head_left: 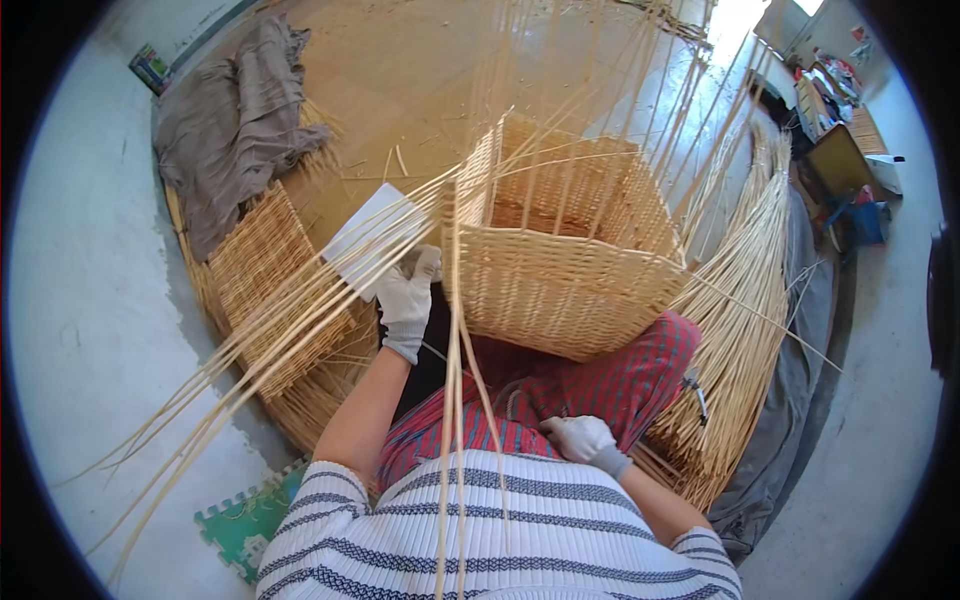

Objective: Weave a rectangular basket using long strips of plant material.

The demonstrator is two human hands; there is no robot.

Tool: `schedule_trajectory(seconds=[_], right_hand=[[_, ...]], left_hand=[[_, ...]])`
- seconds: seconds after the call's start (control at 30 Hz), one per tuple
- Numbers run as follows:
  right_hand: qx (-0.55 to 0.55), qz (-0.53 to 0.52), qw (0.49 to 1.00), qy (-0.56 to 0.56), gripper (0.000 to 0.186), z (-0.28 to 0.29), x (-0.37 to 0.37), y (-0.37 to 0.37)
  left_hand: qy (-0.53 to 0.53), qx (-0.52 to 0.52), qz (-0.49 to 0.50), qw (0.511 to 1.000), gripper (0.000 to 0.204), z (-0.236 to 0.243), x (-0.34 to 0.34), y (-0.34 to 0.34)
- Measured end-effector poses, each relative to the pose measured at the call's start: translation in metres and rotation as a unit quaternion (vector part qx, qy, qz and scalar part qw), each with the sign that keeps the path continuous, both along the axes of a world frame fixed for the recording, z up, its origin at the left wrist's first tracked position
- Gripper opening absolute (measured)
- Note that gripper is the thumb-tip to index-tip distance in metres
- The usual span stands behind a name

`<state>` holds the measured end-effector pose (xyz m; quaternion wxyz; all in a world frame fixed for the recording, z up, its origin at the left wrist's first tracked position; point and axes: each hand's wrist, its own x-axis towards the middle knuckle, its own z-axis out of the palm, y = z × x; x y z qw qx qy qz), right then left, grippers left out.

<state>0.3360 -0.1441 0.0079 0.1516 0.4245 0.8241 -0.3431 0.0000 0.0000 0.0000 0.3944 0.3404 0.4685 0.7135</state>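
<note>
A partly woven wicker basket (560,290) leans tilted against my knees, its opening facing away. Long upright stakes (565,185) rise from its walls. My left hand (405,305), in a white knit glove, is curled at the basket's left side with its thumb up. Several pale rods (310,290) cross over that hand and fan out to the lower left; what its fingers grip is hidden. Low on my lap rests my right hand (585,442), also gloved, with fingers curled in. A dark shape shows beside its fingertips, too unclear to name.
A big bundle of rods (735,330) lies on my right, over a grey cloth. On the left are a flat woven panel (265,270), a crumpled grey cloth (235,120) and a green foam mat (250,520). A white sheet (375,235) lies behind the rods.
</note>
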Motion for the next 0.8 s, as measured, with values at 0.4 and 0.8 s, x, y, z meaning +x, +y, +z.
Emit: schedule_trajectory(seconds=[0.4, 0.8], right_hand=[[0.200, 0.265, 0.808, 0.487, 0.051, 0.110, -0.225, 0.123], [-0.109, -0.219, 0.573, 0.782, 0.027, 0.022, -0.062, 0.228]], left_hand=[[0.171, -0.071, -0.133, 0.974, 0.036, 0.035, -0.057, -0.042], [-0.073, 0.125, -0.108, 0.984, 0.030, 0.101, -0.049, -0.002]])
